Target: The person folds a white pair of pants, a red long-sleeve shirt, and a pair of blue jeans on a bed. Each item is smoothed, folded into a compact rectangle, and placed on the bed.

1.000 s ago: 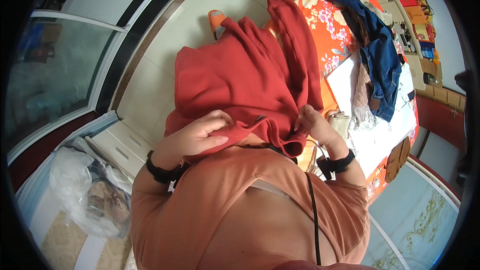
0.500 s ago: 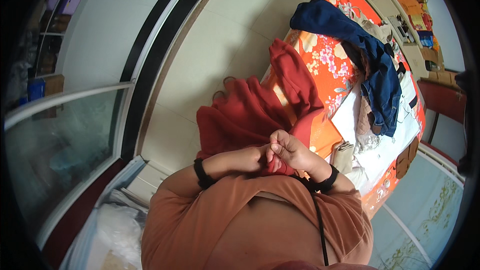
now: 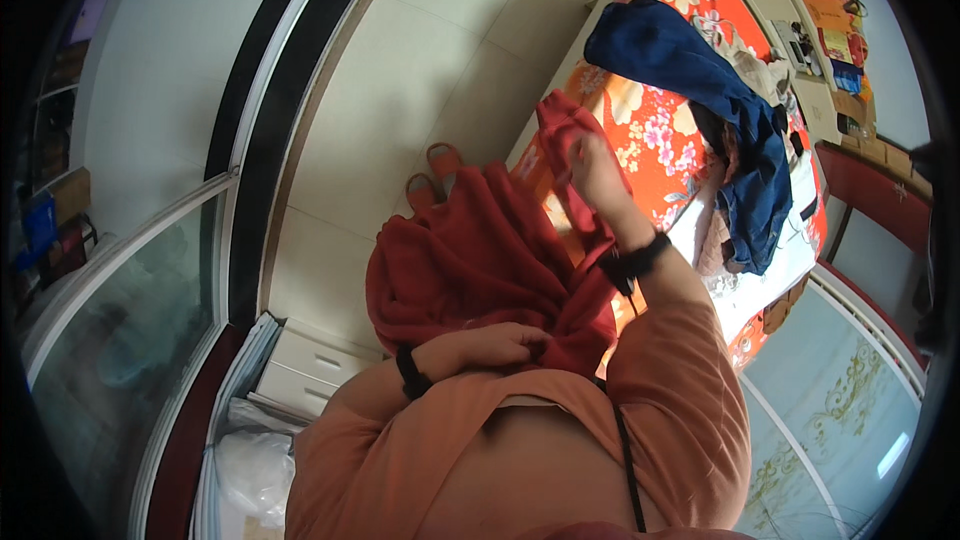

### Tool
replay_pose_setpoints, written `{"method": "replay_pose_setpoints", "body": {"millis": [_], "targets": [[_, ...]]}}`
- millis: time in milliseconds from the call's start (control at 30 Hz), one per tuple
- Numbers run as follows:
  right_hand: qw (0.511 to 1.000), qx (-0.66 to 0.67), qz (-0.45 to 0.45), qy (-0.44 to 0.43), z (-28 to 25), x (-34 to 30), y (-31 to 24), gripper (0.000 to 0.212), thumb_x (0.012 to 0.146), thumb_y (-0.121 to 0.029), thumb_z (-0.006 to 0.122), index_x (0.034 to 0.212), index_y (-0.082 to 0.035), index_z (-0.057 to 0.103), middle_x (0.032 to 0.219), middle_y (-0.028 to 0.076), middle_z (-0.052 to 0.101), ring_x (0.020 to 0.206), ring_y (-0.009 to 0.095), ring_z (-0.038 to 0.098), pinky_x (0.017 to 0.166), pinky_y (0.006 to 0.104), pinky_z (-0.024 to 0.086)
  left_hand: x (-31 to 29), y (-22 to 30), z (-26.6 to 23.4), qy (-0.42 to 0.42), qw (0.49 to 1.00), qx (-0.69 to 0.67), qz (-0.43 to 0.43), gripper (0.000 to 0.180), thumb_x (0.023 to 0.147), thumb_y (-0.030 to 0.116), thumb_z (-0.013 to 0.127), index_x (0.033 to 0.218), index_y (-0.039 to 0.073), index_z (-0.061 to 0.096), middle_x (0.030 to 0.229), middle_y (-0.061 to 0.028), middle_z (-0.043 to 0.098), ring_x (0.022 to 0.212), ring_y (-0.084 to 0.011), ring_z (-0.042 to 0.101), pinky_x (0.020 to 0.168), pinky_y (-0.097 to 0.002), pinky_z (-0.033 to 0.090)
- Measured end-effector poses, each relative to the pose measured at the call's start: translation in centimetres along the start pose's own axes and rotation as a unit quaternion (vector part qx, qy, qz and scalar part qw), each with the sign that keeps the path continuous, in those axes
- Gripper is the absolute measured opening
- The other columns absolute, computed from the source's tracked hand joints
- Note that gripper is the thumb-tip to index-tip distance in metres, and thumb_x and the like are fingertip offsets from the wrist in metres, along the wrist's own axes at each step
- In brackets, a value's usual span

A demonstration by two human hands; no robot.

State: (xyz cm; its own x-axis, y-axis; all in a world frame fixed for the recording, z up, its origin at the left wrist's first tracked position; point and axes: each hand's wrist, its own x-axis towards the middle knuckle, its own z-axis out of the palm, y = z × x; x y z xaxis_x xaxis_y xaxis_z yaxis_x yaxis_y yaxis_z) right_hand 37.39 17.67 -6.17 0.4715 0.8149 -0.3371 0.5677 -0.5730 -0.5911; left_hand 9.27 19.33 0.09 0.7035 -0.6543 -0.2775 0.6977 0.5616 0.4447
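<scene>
Bare hands are being held apart: the left hand [image 3: 500, 344], fingers curled against cloth, near the waist, and the right hand [image 3: 600, 175], blurred, farther out; whether either is gripping cannot be told. Around the right hand, a bright orange-red floral cloth [image 3: 632, 100] is being lit by sunlight. Beyond the left hand, a soft dark-red fabric garment [image 3: 480, 250] is being spread, its narrow end being overlapped by the right hand. Right of that hand, a dark-blue denim garment [image 3: 745, 130] is being supported. Beyond the left hand, orange-brown slippers [image 3: 424, 200] are being partly covered.
</scene>
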Motion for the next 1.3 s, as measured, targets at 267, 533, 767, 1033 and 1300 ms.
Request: {"method": "replay_pose_setpoints", "body": {"millis": [267, 533, 767, 1033, 1300], "targets": [[0.945, -0.309, 0.108, -0.006, 6.6, 10.8, 10.2, 0.026, 0.087, -0.01, 0.046, 0.108, 0.004, 0.051, 0.105, 0.026, 0.058, 0.093, 0.034, 0.062, 0.076, 0.0409, 0.054, 0.2, -2.9, -0.9, 0.031, 0.978, -0.2, 0.05, 0.056, 0.082, -0.002, 0.046, 0.137, 0.003, 0.04, 0.117, -0.0035, 0.056, 0.1, -0.0101, 0.054, 0.085, -0.0246, 0.046], [0.913, 0.398, 0.058, -0.066, -0.5, -10.5, 0.5, 0.017, 0.1, -0.018, 0.041, 0.094, -0.003, 0.047, 0.072, 0.006, 0.059, 0.063, 0.014, 0.058, 0.062, 0.0266, 0.049, 1.7, -5.6, 1.5, 0.357, 0.864, -0.052, 0.35, 0.076, 0.092, 0.036, 0.056, 0.147, 0.003, 0.016, 0.124, -0.0014, 0.045, 0.096, -0.0083, 0.045, 0.092, -0.0261, 0.037], [0.856, 0.493, 0.049, -0.145, 1.9, -29.2, -2.7, 0.01, 0.1, -0.012, 0.041, 0.092, -0.007, 0.042, 0.069, 0.002, 0.053, 0.061, 0.011, 0.056, 0.06, 0.0229, 0.046, 6.7, -8.5, 7.0, 0.395, 0.834, 0.066, 0.381, 0.058, 0.093, 0.016, 0.058, 0.141, 0.006, 0.027, 0.121, -0.0081, 0.05, 0.103, -0.0128, 0.053, 0.088, -0.0308, 0.046], [0.907, 0.419, -0.024, -0.029, 1.1, -35.5, -0.4, 0.013, 0.1, -0.016, 0.044, 0.095, -0.004, 0.046, 0.077, 0.0, 0.05, 0.06, 0.008, 0.053, 0.056, 0.021, 0.043, 7.8, -12.7, 11.6, 0.407, 0.849, -0.056, 0.333, 0.031, 0.092, 0.019, 0.06, 0.117, 0.001, 0.054, 0.106, -0.0045, 0.061, 0.093, -0.0094, 0.059, 0.083, -0.026, 0.049], [0.888, 0.444, -0.024, -0.114, 1.1, -36.0, -0.6, 0.013, 0.096, -0.014, 0.051, 0.089, -0.003, 0.051, 0.073, -0.001, 0.053, 0.061, 0.006, 0.052, 0.056, 0.021, 0.043, 8.3, -14.9, 13.1, 0.451, 0.842, 0.155, 0.252, 0.033, 0.091, 0.028, 0.061, 0.104, -0.002, 0.062, 0.093, -0.0045, 0.066, 0.088, -0.0083, 0.06, 0.08, -0.0252, 0.048]]}}
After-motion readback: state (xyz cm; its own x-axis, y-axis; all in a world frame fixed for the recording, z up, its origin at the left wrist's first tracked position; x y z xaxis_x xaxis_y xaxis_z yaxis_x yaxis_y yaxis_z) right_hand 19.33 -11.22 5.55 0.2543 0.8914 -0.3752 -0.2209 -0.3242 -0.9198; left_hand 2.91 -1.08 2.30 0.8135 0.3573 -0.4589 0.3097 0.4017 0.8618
